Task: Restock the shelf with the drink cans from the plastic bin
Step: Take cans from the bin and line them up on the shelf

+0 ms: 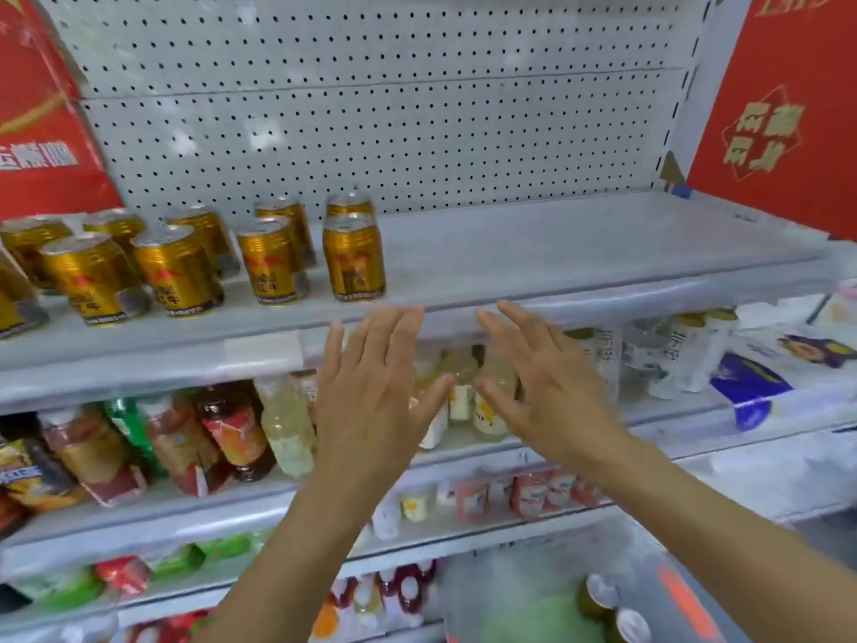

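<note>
Gold drink cans point(354, 257): grouped at ten o'clock on the shelf point(579, 252), leaving room rightward. Your left hand point(371, 387) and right hand point(542, 387): spread, empty. More cans in plastic bin point(649, 563), five o'clock.

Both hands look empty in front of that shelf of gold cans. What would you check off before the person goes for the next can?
1. Left hand free, fingers spread: ok.
2. Right hand free, holding nothing: ok.
3. Bare space on the top shelf to the right of the gold cans: ok.
4. Shelved cans upright, none tipped: ok.
5. Cans left in the plastic bin: ok, two can tops show at the bottom edge.
6. How many more lie in the bin: cannot tell, mostly out of frame.
</note>
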A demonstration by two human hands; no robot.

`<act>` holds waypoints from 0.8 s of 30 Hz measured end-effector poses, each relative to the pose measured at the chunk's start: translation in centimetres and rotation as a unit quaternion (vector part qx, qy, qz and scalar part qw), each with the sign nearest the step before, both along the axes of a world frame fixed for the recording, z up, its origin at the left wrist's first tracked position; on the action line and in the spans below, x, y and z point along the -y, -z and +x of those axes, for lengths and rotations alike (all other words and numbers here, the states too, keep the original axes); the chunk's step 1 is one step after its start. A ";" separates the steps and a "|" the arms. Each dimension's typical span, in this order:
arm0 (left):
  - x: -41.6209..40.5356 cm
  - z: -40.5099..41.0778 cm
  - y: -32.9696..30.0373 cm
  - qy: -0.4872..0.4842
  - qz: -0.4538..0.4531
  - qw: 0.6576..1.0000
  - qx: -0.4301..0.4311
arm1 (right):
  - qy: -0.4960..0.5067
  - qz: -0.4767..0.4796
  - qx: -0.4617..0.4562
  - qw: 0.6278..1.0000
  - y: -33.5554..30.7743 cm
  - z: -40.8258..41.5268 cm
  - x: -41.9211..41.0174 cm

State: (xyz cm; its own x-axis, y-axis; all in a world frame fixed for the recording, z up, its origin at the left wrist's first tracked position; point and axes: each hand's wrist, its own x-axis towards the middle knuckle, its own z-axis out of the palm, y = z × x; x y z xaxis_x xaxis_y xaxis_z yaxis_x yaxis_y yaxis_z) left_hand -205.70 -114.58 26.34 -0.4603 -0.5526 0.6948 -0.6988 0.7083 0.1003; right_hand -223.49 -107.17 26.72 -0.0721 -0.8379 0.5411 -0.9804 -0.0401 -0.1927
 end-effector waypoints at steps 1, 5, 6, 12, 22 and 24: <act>-1.4 -1.3 1.3 0.002 0.009 1.000 -0.001 | -0.002 0.009 -0.001 1.000 1.3 -1.4 -1.5; -6.7 -6.2 7.6 0.023 0.097 0.995 0.011 | -0.011 0.049 0.026 0.998 7.1 -7.5 -6.7; -8.0 -7.4 9.4 0.025 0.133 0.991 0.020 | -0.007 0.060 0.037 0.997 8.9 -9.1 -7.9; -13.7 -12.3 20.4 0.011 0.386 0.918 0.094 | 0.042 0.280 0.141 0.949 20.0 -16.1 -13.4; -17.3 -18.2 40.4 0.060 0.589 0.777 0.216 | 0.103 0.570 0.185 0.794 39.9 -19.3 -17.4; -18.0 -18.9 43.5 0.070 0.604 0.757 0.241 | 0.099 0.592 0.165 0.783 42.9 -19.2 -17.3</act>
State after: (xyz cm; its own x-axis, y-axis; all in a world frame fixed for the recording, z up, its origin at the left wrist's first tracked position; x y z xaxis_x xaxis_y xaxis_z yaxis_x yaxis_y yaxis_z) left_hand -224.63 -96.53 -17.19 -0.6121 -0.5731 -0.5449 -0.7869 0.3733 0.4913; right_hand -242.71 -89.91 -16.22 -0.2368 -0.6924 -0.6816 -0.8341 0.5046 -0.2229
